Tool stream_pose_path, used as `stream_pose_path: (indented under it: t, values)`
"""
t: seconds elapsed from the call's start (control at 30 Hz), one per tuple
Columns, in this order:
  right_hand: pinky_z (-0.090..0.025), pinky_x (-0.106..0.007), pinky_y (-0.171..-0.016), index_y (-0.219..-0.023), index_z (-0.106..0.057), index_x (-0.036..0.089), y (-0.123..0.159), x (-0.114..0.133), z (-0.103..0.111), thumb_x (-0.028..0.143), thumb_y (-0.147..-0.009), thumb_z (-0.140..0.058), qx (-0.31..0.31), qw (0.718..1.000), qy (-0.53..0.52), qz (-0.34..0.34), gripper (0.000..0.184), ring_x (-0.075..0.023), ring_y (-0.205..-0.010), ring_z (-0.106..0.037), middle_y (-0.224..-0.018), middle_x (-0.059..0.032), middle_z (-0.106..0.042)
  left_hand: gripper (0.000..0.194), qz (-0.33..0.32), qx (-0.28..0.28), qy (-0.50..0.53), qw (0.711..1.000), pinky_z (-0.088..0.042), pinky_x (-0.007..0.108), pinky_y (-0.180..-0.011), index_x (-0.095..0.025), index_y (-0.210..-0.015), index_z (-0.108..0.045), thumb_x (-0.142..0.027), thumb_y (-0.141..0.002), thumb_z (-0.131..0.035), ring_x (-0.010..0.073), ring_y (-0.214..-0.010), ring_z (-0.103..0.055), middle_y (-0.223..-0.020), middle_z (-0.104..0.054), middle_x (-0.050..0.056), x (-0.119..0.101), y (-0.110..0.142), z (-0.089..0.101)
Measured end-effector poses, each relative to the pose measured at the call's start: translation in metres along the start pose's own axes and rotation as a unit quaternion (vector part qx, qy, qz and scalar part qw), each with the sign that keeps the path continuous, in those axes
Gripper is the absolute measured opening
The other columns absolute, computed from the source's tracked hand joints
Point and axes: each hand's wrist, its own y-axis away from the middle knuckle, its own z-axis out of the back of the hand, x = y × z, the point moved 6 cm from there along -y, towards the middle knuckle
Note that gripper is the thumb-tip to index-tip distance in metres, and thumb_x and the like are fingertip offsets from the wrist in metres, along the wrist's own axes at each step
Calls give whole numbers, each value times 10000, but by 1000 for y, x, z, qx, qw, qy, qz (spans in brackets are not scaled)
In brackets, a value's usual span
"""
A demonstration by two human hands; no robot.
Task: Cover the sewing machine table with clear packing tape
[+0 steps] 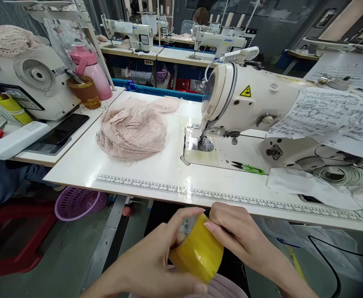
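Observation:
Below the front edge of the sewing table, my left hand wraps round a roll of yellow tape, its fingers partly inside the core. My right hand pinches at the roll's upper edge with thumb and fingers. Whether a loose tape end lies under those fingertips cannot be made out. Beyond the hands, a heap of pale pink knit fabric lies on the white tabletop. A white sewing machine stands to its right, with green thread snips on its bed.
A printed ruler runs along the table's front edge. White cloth and a coil of cord lie at right. At left are a phone, a pink jug and a purple basket on the floor.

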Motion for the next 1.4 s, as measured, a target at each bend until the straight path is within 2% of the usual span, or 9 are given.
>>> stream_pose_path:
  t: [0.17,0.37,0.43,0.53,0.7,0.87,1.13,1.27,1.4]
  values:
    - [-305,-244,-541,-727,-380,199,4,-1,13,185,-1025,-452,-17,998,-54,-4,307,-86,-580,-391,-658,35,-411,864,-99,-1,-110,989,-440,267,-745,-378,-1565,-270,-490,-831,-712,162,-767,-547,-863,-633,19,-5,5,-2]
    - [-316,-255,-543,-693,-397,200,1,-13,10,197,-1030,-458,-68,997,-23,-27,343,-92,-572,-391,-635,32,-424,896,20,-175,-111,978,-458,284,-839,-383,-1529,-362,-521,-749,-781,194,-879,-579,-924,-659,18,-6,15,11]
    - [-316,-255,-543,-697,-401,200,0,-13,6,177,-1027,-456,-96,995,11,-11,335,-91,-573,-393,-639,30,-437,890,38,-199,-107,973,-446,253,-740,-363,-1518,-388,-516,-736,-783,183,-830,-572,-895,-665,16,-14,16,11]
    - [-330,-258,-548,-725,-434,198,-1,-9,1,125,-1011,-471,-143,984,104,14,298,-95,-586,-422,-658,18,-485,849,32,-196,-91,976,-389,223,-599,-309,-1509,-399,-494,-759,-752,153,-712,-542,-848,-672,18,-28,12,8]
    - [-324,-271,-531,-688,-462,196,0,-3,-6,92,-969,-551,-203,938,277,44,312,-114,-577,-417,-621,9,-508,784,39,-208,-108,971,-433,222,-644,-285,-1497,-391,-456,-803,-711,138,-685,-535,-764,-651,-12,-35,2,11]
    - [-347,-282,-558,-675,-497,198,-2,-1,-12,108,-933,-617,-236,906,346,54,299,-137,-592,-417,-599,12,-505,766,44,-220,-166,960,-431,223,-629,-290,-1503,-383,-483,-826,-686,140,-653,-544,-734,-660,-20,-42,-2,15]
    - [-325,-287,-537,-637,-497,197,-18,0,7,171,-956,-596,-273,883,376,68,335,-131,-567,-412,-587,10,-507,773,70,-213,-416,881,-376,229,-569,-302,-1543,-354,-577,-862,-597,164,-594,-549,-684,-619,-16,-76,-11,40]
    - [-330,-263,-537,-647,-498,188,-30,-3,21,192,-987,-554,-286,888,351,82,345,-115,-560,-424,-606,11,-530,822,84,-130,-468,870,-452,277,-687,-314,-1540,-362,-612,-820,-625,212,-791,-629,-953,-698,32,-100,-29,56]
    - [-277,-259,-503,-639,-465,187,-42,-17,38,201,-996,-519,-310,907,282,39,361,-105,-550,-411,-601,16,-522,798,118,-111,-532,831,-467,371,-924,-286,-1506,-419,-629,-813,-615,280,-1078,-619,-1278,-651,89,-120,-46,77]
